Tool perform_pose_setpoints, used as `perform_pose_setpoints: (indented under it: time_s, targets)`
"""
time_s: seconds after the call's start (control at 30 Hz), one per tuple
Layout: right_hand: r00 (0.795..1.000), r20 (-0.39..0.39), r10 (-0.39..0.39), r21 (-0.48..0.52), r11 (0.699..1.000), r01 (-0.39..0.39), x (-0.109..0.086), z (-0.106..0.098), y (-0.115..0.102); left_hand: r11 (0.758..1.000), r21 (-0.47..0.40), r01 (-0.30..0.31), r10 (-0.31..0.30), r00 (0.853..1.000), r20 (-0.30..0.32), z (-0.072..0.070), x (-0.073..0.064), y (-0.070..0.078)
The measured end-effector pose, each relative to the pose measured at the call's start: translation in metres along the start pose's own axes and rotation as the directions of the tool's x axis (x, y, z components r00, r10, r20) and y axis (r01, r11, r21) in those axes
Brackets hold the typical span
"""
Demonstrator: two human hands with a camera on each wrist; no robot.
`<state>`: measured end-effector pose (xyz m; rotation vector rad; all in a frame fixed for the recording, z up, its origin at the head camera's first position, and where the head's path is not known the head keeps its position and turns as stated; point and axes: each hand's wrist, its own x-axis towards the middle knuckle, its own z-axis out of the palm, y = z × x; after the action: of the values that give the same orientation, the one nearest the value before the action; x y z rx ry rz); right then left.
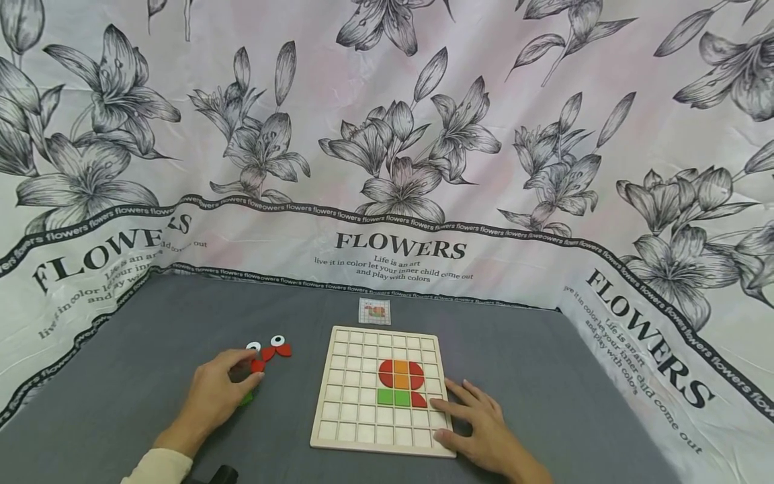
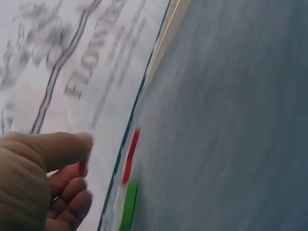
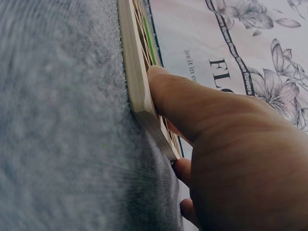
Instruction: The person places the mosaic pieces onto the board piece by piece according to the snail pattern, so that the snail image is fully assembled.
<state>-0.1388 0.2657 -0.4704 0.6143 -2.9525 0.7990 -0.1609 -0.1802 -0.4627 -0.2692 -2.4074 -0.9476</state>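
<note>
My left hand [image 1: 214, 390] pinches a small red piece [image 1: 258, 366] between thumb and finger, mostly hidden by them. Behind its fingertips lie white ring eye pieces [image 1: 277, 341] and red quarter-round pieces [image 1: 284, 350]; a green piece [image 1: 246, 398] is partly covered by the hand. The wooden grid board [image 1: 381, 448] holds red curved pieces [image 1: 385, 374] around orange squares [image 1: 401, 381], with green squares [image 1: 393, 397] and a red quarter-round [image 1: 418, 400] below. At the board's right edge rests my right hand [image 1: 480, 427], thumb on the rim and fingers fairly straight.
A small picture card [image 1: 375, 311] lies behind the board on the grey cloth [image 1: 514, 363]. Flower-printed fabric [image 1: 399, 255] rises at the back and both sides. A dark object [image 1: 224, 474] shows at the front edge, near the left sleeve [image 1: 158, 467].
</note>
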Motion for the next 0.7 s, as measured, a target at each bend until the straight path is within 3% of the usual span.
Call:
perform_pose_setpoints:
  time_s: [0.17, 0.3, 0.7]
  targets:
    - [1.000, -0.010, -0.013, -0.003, 1.000, 0.013, 0.000, 0.001, 0.001, 0.992, -0.054, -0.112, 0.107, 0.991, -0.078, 0.016, -0.004, 0.022]
    - [0.999, -0.037, -0.031, -0.010, 0.999, 0.030, -0.001, 0.001, 0.002, 0.977, -0.123, -0.173, 0.161, 0.982, -0.102, 0.030, -0.006, 0.041]
    - [1.000, -0.009, -0.023, 0.008, 1.000, 0.023, 0.000, 0.001, 0.002, 0.967, -0.221, -0.128, 0.121, 0.992, -0.045, 0.067, -0.007, 0.084]
